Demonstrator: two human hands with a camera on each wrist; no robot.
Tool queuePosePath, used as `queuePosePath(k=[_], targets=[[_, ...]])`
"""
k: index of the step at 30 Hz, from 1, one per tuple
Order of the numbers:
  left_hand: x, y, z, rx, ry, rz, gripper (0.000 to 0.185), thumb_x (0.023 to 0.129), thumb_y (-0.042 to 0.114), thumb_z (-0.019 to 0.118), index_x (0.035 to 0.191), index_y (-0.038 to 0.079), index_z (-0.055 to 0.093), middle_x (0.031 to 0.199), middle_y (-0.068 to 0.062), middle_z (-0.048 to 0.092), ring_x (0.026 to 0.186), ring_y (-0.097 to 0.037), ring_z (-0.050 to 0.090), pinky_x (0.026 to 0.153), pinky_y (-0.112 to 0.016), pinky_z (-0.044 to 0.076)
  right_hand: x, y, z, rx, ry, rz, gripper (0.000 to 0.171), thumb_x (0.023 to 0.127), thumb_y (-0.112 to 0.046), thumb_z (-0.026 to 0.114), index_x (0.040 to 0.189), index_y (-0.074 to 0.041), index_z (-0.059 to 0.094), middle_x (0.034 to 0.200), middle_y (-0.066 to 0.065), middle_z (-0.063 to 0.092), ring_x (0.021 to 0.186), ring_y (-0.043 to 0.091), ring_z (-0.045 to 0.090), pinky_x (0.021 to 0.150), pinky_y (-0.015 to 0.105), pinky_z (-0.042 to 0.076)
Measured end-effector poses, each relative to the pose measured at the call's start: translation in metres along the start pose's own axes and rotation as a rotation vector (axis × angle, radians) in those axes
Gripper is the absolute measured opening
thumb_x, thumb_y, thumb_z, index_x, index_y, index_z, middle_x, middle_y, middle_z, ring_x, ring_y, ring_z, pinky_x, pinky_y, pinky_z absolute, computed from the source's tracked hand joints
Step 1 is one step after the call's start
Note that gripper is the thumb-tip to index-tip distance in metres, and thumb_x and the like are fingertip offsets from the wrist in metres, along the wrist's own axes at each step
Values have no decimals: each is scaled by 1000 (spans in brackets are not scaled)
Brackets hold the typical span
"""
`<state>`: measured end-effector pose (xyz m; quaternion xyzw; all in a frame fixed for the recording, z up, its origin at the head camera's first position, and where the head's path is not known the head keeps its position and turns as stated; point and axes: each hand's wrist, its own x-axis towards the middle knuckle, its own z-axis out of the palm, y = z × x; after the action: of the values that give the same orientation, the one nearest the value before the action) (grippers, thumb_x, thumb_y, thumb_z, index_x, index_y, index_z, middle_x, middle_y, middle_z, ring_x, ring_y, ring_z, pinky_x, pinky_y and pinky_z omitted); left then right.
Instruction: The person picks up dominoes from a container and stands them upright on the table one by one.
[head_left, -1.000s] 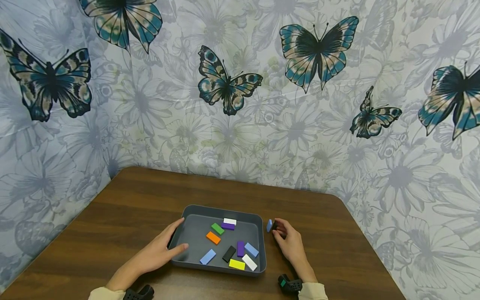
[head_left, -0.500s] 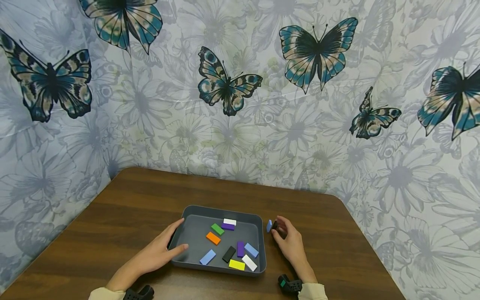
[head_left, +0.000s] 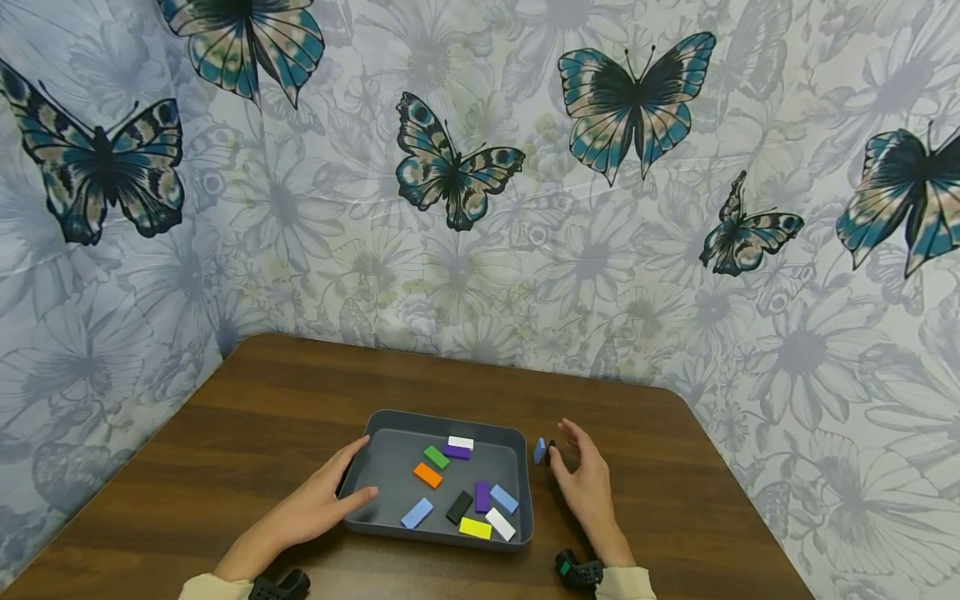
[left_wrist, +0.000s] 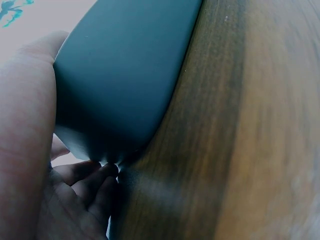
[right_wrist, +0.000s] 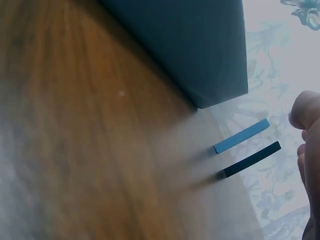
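My left hand (head_left: 315,496) holds the left side of a grey tray (head_left: 393,446), thumb over the rim; the left wrist view shows fingers at the tray's outer wall (left_wrist: 125,75). Right of the tray, a light blue block (head_left: 539,451) and a black block (right_wrist: 252,160) stand upright on the table, a small gap between them. My right hand (head_left: 588,487) is just right of the black block, thumb and fingers parted and holding nothing. In the right wrist view both blocks stand free of the fingertips (right_wrist: 302,112).
Inside the tray lie several flat blocks, among them an orange one (head_left: 427,476), a green one (head_left: 436,457), a yellow one (head_left: 476,528) and a black one (head_left: 459,507). The brown wooden table (head_left: 300,375) backs onto a butterfly-print wall covering (head_left: 480,292).
My right hand has let go of the black block, its fingers spreading and lifting slightly away to the right. The black block remains standing beside the blue one. My left hand stays on the tray.
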<state>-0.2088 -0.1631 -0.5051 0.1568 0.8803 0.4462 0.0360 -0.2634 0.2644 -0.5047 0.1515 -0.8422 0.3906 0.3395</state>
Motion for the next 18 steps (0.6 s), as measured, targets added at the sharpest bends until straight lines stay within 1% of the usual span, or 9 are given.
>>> queuePosePath(k=[4,7,10,14,18], targets=[[0,1,0,-2,1,0,89,99,49,66,165,11,20,168,-25,23,151,-51,27,112,-73,30,0,-2,1,-2,29,-86,54,82,9,80,132,2,64,124,15,72,111,32,70,98,5,43],[0,2,0,-2,3,-1,89,99,49,66,165,10,21,167,-26,23,150,-51,27,112,-73,30,1,-5,2,-4,36,-132,53,80,11,81,130,3,65,123,15,72,110,33,71,97,9,46],[0,2,-1,1,4,0,89,99,49,66,165,10,21,167,-26,23,150,-51,27,112,-72,30,2,-10,2,-2,23,-154,52,81,10,81,130,3,65,122,14,72,109,32,71,96,18,52],[-1,1,-1,4,6,2,89,99,50,66,165,10,21,167,-26,24,150,-51,28,112,-72,31,1,-19,3,7,-7,-190,51,81,9,81,130,1,65,121,13,72,105,33,71,90,33,57],[-1,0,0,6,8,6,89,99,50,66,165,10,21,167,-25,24,150,-51,28,112,-72,30,0,-26,6,22,-43,-248,50,81,10,81,128,3,66,120,14,72,100,35,71,85,38,59]])
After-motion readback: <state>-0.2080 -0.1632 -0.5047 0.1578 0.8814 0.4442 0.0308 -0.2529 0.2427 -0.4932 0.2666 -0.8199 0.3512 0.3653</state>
